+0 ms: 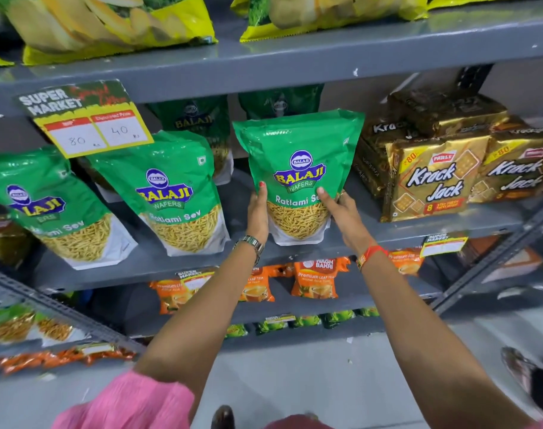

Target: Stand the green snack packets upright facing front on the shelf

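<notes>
A green Balaji Ratlami Sev packet (298, 168) stands upright on the grey shelf (202, 267), its front facing me. My left hand (257, 212) grips its left edge and my right hand (341, 212) grips its right edge, thumb on the front. Two more green packets stand to the left: one (171, 193) leaning left in the middle and one (53, 209) at the far left, also tilted. Behind them two further green packets (195, 122) stand in shadow at the back of the shelf.
Gold Krack Jack biscuit packs (434, 178) are stacked just right of the held packet. A yellow price card (90, 125) hangs from the shelf above. Orange tea packets (316, 278) fill the shelf below. Yellow chip bags (109, 23) sit on the top shelf.
</notes>
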A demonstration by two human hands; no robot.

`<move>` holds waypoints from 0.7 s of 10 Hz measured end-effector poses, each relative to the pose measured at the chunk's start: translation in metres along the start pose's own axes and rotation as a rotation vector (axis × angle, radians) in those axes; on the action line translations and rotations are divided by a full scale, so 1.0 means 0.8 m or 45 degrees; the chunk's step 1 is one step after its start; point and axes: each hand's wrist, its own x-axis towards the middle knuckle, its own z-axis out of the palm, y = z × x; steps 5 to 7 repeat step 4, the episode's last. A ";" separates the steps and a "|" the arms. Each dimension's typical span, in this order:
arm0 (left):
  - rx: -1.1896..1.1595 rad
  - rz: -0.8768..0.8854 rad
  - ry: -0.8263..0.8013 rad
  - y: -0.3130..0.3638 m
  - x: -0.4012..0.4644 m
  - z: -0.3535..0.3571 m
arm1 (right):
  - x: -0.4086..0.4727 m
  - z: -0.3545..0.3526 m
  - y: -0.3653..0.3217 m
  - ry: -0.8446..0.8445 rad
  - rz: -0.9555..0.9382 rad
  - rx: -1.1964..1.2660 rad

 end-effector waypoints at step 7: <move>0.442 -0.029 0.077 0.017 -0.018 -0.016 | -0.033 0.039 -0.027 0.347 -0.174 0.203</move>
